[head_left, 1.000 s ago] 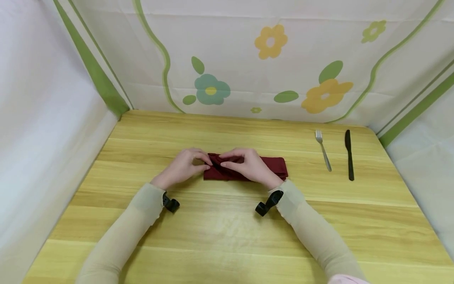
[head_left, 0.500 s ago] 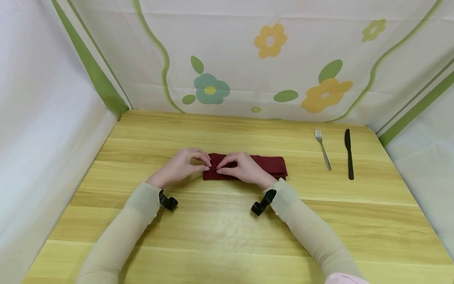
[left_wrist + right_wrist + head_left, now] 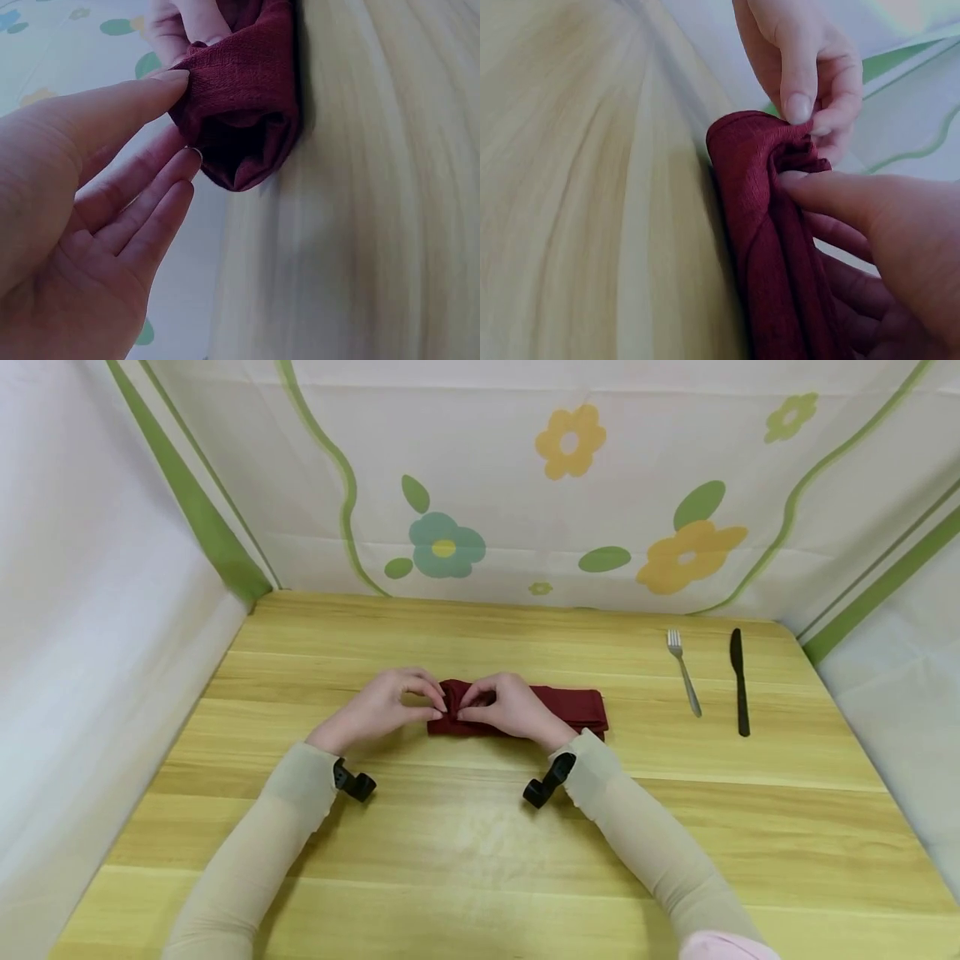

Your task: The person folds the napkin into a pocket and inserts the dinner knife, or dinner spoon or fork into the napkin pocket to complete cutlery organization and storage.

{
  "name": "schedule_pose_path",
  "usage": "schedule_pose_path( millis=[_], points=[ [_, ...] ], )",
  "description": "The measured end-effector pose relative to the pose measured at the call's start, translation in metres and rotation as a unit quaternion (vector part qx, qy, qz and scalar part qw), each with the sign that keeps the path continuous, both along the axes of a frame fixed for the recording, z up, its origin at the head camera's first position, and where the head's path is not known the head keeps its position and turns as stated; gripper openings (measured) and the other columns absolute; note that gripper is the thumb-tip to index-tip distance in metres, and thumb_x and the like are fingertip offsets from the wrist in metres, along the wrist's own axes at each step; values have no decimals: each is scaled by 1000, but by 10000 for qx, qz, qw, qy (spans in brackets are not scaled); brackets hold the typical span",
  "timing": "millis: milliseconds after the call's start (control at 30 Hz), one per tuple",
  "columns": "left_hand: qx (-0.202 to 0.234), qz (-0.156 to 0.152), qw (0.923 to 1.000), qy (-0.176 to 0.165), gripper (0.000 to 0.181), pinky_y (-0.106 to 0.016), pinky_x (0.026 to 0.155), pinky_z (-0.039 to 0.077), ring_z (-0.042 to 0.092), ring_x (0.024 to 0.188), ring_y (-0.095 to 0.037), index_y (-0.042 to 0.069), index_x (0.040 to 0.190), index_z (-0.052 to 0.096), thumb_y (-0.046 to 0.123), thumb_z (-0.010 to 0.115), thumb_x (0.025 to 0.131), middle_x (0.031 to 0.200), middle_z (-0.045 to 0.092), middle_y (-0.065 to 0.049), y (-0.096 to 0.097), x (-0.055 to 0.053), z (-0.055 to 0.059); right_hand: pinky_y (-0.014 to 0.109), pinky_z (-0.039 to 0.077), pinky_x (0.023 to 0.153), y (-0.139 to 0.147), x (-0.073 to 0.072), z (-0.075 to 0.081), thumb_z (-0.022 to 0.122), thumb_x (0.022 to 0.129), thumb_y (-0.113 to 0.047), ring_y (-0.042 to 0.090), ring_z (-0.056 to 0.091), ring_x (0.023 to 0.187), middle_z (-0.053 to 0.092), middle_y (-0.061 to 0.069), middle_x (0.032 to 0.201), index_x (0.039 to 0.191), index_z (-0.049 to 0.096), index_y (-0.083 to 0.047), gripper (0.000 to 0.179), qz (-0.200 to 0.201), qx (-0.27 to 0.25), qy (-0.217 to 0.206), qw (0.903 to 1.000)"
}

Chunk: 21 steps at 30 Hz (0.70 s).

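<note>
A dark red folded cloth napkin (image 3: 573, 706) lies as a long strip across the middle of the table. At its left end my left hand (image 3: 381, 706) pinches the upper edge between thumb and fingertips. Just to the right, my right hand (image 3: 513, 703) pinches a fold of the same cloth, its thumb (image 3: 825, 196) pressed into the fold and the fingers behind. The left wrist view shows the napkin's (image 3: 240, 90) end standing as a hollow, tube-like opening. Part of the strip is hidden under the right hand in the head view.
To the right lie a silver fork (image 3: 682, 670) and a black knife (image 3: 738, 681), side by side. White curtains with printed flowers (image 3: 447, 546) close off the back and sides of the wooden table (image 3: 480, 852).
My right hand has shifted a little left along the napkin, closer to the left hand. The dark gap between folds at the left end has narrowed. Fork and knife stay put.
</note>
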<state>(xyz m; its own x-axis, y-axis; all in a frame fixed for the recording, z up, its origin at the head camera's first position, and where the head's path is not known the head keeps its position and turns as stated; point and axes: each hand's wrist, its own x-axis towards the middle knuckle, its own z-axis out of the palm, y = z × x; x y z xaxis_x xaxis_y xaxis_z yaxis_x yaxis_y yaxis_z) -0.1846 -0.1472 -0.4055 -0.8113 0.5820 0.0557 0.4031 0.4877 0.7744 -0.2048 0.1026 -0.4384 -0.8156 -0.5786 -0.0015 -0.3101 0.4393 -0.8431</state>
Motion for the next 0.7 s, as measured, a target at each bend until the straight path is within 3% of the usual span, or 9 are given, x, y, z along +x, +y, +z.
schedule_pose_path(
  millis=[367, 567, 700],
  points=[
    [75, 57, 9996, -253, 11, -47, 104, 45, 58, 122, -21, 20, 95, 78, 9, 75, 95, 120, 69, 4, -2, 1, -1, 34, 53, 78, 1, -4, 0, 74, 96, -31, 13, 65, 89, 71, -6, 101, 96, 79, -22, 10, -236, 92, -292, 9993],
    [234, -1, 9996, -171, 12, -44, 101, 47, 61, 115, -19, 17, 95, 76, 5, 74, 94, 117, 69, 3, 0, 0, -7, 32, 55, 70, -2, -3, 0, 80, 91, -30, 15, 66, 76, 72, -5, 90, 91, 78, -19, 11, -221, 69, -123, 9997],
    [374, -77, 9991, -194, 11, -42, 98, 49, 63, 108, -17, 13, 97, 75, 2, 74, 94, 109, 70, 3, 1, 1, -9, 30, 53, 62, -9, 0, 1, 83, 88, -31, 13, 64, 67, 70, -8, 79, 84, 75, -19, 14, -363, 360, 231, 9984]
  ],
)
